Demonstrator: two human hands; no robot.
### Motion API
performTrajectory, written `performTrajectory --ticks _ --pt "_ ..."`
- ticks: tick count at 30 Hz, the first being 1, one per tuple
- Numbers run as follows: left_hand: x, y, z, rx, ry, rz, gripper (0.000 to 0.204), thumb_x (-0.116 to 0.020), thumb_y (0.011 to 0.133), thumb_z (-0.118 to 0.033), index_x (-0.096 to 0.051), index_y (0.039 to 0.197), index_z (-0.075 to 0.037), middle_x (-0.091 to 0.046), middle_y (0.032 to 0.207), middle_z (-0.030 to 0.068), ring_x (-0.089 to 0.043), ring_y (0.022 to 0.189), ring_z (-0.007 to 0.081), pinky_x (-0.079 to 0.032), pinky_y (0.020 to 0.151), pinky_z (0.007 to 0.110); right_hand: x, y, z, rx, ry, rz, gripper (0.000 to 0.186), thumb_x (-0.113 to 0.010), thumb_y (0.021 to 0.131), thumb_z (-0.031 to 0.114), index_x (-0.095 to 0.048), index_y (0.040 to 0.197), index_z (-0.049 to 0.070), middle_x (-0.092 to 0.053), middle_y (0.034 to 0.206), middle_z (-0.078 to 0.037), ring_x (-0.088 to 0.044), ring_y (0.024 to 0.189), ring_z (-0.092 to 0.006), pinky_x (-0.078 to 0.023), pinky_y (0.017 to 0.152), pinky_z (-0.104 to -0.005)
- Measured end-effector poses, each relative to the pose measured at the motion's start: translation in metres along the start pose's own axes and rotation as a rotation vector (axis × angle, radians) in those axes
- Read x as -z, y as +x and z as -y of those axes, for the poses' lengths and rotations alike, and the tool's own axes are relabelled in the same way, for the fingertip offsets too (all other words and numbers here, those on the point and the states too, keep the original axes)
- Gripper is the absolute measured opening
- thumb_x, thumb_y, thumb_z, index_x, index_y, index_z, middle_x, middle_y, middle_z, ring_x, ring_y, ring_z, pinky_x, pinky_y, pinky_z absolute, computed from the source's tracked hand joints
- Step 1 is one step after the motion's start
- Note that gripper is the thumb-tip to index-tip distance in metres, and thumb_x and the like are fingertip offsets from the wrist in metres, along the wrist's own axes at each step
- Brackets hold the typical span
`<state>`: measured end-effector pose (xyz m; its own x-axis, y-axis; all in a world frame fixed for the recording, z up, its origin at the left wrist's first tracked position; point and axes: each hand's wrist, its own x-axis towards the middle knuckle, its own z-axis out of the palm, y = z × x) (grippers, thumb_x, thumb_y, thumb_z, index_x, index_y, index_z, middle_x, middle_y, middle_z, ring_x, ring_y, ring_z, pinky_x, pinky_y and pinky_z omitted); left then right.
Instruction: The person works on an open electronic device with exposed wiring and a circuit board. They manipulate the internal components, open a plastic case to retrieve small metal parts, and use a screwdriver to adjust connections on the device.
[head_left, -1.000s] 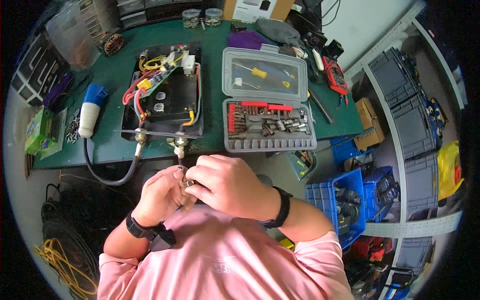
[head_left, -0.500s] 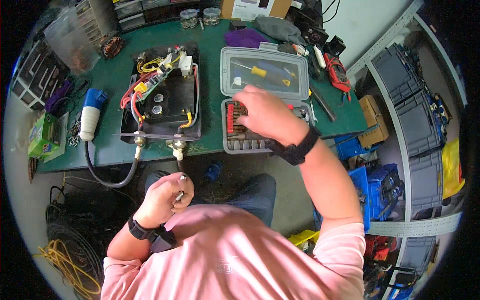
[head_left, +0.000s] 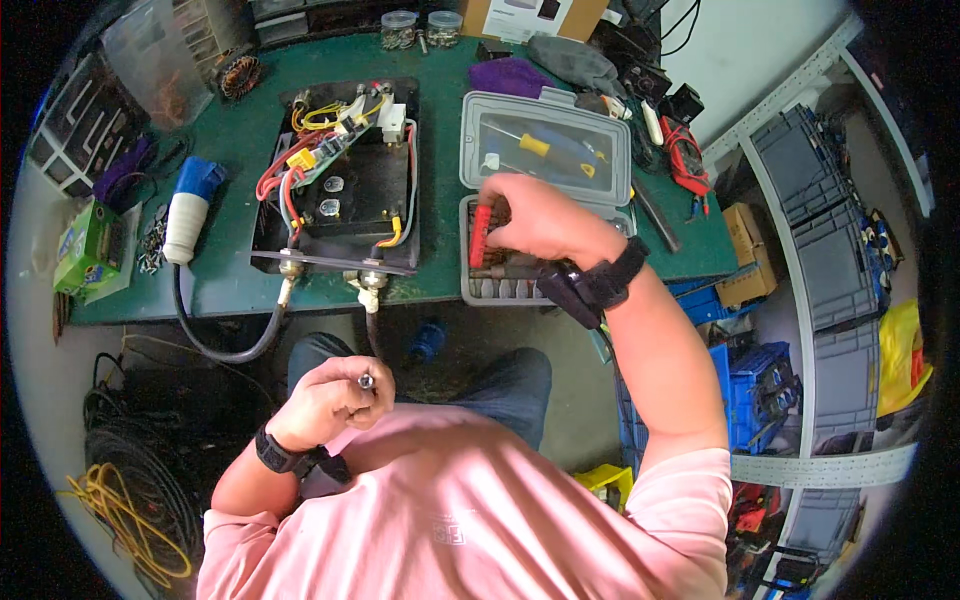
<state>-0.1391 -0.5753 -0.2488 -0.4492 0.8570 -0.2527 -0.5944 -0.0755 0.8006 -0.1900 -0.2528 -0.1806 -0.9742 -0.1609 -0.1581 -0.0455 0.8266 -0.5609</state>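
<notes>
My right hand (head_left: 550,222) is over an open grey plastic tool case (head_left: 468,292). Its thumb and fingers pinch a red strip-shaped bit holder (head_left: 480,237), which stands out above the other bits in the tray. Below it, several metal sockets (head_left: 505,289) sit in a row along the case's near edge. In the raised lid (head_left: 620,150) lies a screwdriver with a blue and yellow handle (head_left: 550,150). My left hand (head_left: 335,398) is closed in front of my body around a slim metal tool (head_left: 367,381), its round, hollow-looking end facing up; the rest is hidden in the fist.
Left of the case stands an opened black box (head_left: 370,185) with wires and a circuit board. Its thick cable leads over the table edge to a blue and white plug (head_left: 188,215). A red multimeter (head_left: 685,155) lies at the right; shelves with grey bins (head_left: 845,260) stand beyond.
My right hand has taken hold of the red bit holder and raised it slightly. In my left hand the metal tool has turned so that its end faces up.
</notes>
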Motion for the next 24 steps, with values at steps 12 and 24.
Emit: performTrajectory --ticks 12,24 --pt "0.004 0.008 0.006 0.054 -0.221 -0.162 0.009 -0.051 0.075 -0.002 -0.056 0.082 0.002 -0.047 0.066 0.0077 -0.037 0.052 0.0140 -0.028 0.045 0.027 0.048 -0.062 -0.034 -0.168 0.458 -0.183 0.023 -0.070 0.081 0.002 -0.064 0.103 -0.002 -0.069 0.090 -0.006 -0.064 0.081 -0.0126 -0.052 0.073 -0.0278" --pt "0.005 0.016 0.005 0.131 -0.147 -0.207 0.007 -0.054 0.085 0.002 -0.057 0.091 -0.001 -0.043 0.065 -0.0023 -0.034 0.052 0.0060 -0.023 0.045 0.022 0.033 -0.070 -0.034 -0.120 -0.239 -0.042 0.030 -0.071 0.077 0.012 -0.066 0.105 0.001 -0.068 0.087 -0.012 -0.065 0.078 -0.0245 -0.051 0.072 -0.0352"
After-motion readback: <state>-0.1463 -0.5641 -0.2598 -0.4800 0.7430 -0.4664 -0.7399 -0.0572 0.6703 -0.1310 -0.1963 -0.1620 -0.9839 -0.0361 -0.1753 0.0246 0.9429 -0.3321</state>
